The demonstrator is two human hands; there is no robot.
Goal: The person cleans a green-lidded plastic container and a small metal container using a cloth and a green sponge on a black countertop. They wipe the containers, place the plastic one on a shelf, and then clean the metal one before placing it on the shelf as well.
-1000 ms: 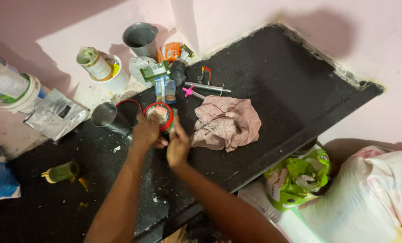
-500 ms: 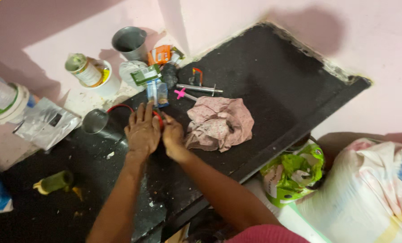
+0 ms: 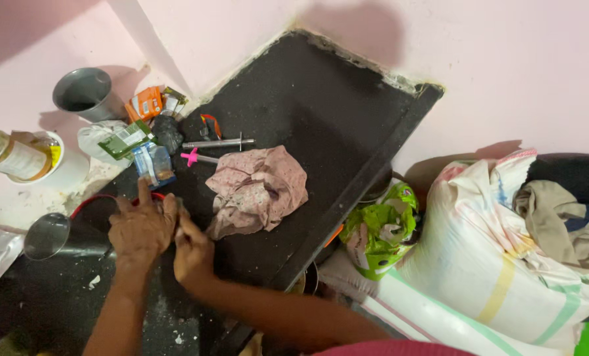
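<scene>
Left hand [image 3: 141,227]: palm down, fingers spread, pressed over a red-rimmed round container [image 3: 151,198] that it mostly hides
Right hand [image 3: 192,250]: clenched beside the left, touching it; what it grips cannot be told
Container: on the black bench [image 3: 321,112], near its front edge
Beside the hands: crumpled pink cloth [image 3: 258,188], steel cup [image 3: 46,235]
Behind: small packets [image 3: 151,102], grey bucket [image 3: 83,92]

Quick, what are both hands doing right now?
Left hand: spread flat over the red-rimmed container.
Right hand: curled beside it; grip hidden, cannot tell.
</scene>
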